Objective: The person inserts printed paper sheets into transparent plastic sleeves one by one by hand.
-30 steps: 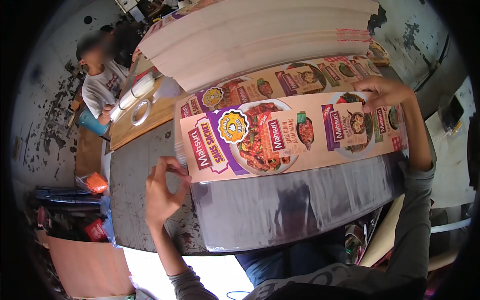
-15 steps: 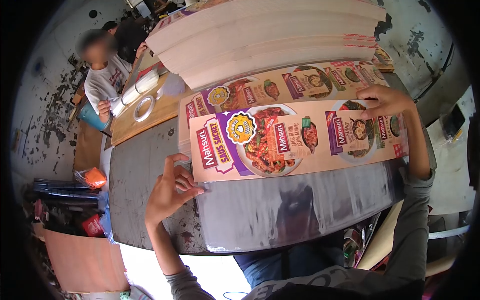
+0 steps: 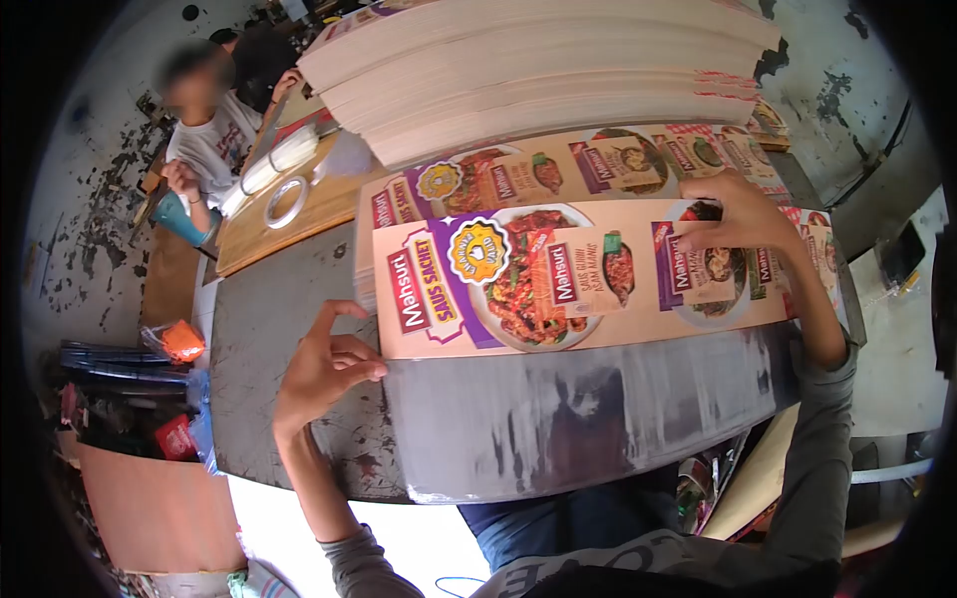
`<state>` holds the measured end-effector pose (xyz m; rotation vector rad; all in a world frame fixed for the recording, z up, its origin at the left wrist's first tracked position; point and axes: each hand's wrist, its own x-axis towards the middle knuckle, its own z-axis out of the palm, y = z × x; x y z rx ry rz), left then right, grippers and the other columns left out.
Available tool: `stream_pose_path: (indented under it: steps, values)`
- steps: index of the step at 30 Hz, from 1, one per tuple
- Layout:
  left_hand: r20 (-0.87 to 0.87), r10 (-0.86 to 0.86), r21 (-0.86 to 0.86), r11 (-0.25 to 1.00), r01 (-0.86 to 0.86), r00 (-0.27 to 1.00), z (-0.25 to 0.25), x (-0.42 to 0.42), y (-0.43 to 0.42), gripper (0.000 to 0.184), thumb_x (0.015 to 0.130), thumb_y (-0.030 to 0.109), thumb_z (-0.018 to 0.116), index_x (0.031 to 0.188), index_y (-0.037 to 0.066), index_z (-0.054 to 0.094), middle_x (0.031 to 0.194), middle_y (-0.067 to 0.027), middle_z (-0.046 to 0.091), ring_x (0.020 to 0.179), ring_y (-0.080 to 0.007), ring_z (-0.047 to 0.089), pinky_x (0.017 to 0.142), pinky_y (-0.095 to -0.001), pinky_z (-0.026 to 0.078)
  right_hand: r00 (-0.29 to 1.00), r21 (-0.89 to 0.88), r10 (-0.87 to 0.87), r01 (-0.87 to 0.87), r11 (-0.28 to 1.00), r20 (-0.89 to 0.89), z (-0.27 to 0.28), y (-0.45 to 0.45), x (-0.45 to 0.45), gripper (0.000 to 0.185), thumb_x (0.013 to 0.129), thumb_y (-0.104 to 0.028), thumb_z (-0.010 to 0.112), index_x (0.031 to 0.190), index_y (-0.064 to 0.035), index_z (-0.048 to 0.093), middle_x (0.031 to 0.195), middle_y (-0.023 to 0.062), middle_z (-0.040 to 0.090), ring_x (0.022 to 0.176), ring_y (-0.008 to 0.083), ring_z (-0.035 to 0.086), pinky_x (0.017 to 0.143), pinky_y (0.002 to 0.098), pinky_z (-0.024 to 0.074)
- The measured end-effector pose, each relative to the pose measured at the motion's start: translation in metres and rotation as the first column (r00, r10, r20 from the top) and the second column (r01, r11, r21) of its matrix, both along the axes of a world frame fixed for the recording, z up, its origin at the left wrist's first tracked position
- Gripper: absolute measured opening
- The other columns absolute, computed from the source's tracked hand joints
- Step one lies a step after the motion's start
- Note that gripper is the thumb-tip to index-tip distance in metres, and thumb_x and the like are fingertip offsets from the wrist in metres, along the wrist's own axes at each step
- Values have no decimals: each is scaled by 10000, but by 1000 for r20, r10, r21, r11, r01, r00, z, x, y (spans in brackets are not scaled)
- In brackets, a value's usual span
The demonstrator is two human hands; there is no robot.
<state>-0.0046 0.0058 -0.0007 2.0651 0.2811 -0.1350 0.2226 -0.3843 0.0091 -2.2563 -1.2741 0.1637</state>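
A long printed cardboard sheet (image 3: 439, 339) with "Mahsuri Saus Sachet" and food pictures lies in front of me. Its lower edge meets a stack of clear, glossy plastic sheets (image 3: 478, 429) at the front of the table. My left hand (image 3: 324, 374) is beside the left edges of both, fingers curved and apart, with the thumb tip close to the plastic's corner. Over the sheet's right part, my right hand (image 3: 738, 214) rests with thumb and fingers apart. Behind lies a pile of similar printed sheets (image 3: 508, 177), partly covered.
A tall stack of cardboard (image 3: 538, 80) stands at the back of the worn table (image 3: 269, 369). At left, a wooden board (image 3: 244, 244) bears a roll of tape (image 3: 286, 202) and a bundle of white strips (image 3: 281, 159). Another person (image 3: 214, 130) sits beyond it.
My right hand has moved left across the printed sheet, its thumb now lying over the pictures. My left hand has shifted slightly left. The other person's hand has risen.
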Motion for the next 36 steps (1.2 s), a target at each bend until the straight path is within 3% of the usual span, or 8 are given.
stream_pose_path:
  steps: [4,7,10,12,19,22,26,36]
  values:
    - [10,55,-39,998,-54,998,-2,2,-2,438,718,-63,672,1039,13,384,711,-125,635,692,-159,634,647,-252,510,999,-77,14,-10,997,52,2,-4,6,380,659,-293,765,742,-1,536,619,95,467,578,150,393,546,302,348]
    - [7,69,-37,997,-69,998,-5,1,0,403,730,-55,663,1014,16,385,711,-128,635,692,-157,630,650,-254,504,999,51,44,-44,998,-14,1,-5,8,394,649,-305,769,738,4,541,617,96,464,582,148,397,548,295,352]
    - [-2,50,-36,998,-50,999,-6,3,1,375,742,-42,658,993,21,387,715,-127,635,689,-157,625,644,-255,497,999,-100,0,-4,995,-33,4,-7,7,370,608,-209,773,827,18,581,715,103,584,645,139,496,644,290,415]
    - [-6,44,-38,998,-44,999,-6,2,1,362,747,-37,655,985,22,389,717,-127,635,690,-156,623,641,-255,494,999,13,17,-17,1000,-31,5,-5,5,410,644,-326,768,710,7,538,590,83,448,562,148,381,541,290,349]
    - [-26,20,-132,991,-23,999,-8,2,4,309,770,-60,612,977,17,396,747,-135,636,715,-162,620,641,-265,497,1000,-77,-4,4,997,-5,2,-7,9,382,641,-307,765,727,1,555,584,80,436,560,146,377,537,280,342]
    - [-13,8,-147,989,-10,1000,-8,2,5,292,781,-66,591,980,20,396,748,-131,630,714,-160,617,648,-270,497,999,93,41,-40,995,-11,0,-5,6,373,642,-303,762,731,-6,554,594,72,436,571,145,377,540,273,334]
    - [0,-30,-161,987,30,1000,-9,1,5,269,796,-63,564,985,26,394,754,-115,620,713,-155,612,660,-274,497,1000,-45,-12,12,999,4,13,-6,1,357,643,-281,760,734,-5,552,604,65,454,582,131,391,549,266,333]
    - [8,-51,-72,996,52,999,-8,-1,4,277,793,-49,575,986,30,393,771,-110,618,705,-154,615,656,-273,497,1000,-42,-6,6,999,-8,19,-7,-2,359,630,-260,768,706,8,541,574,75,448,555,126,384,526,280,329]
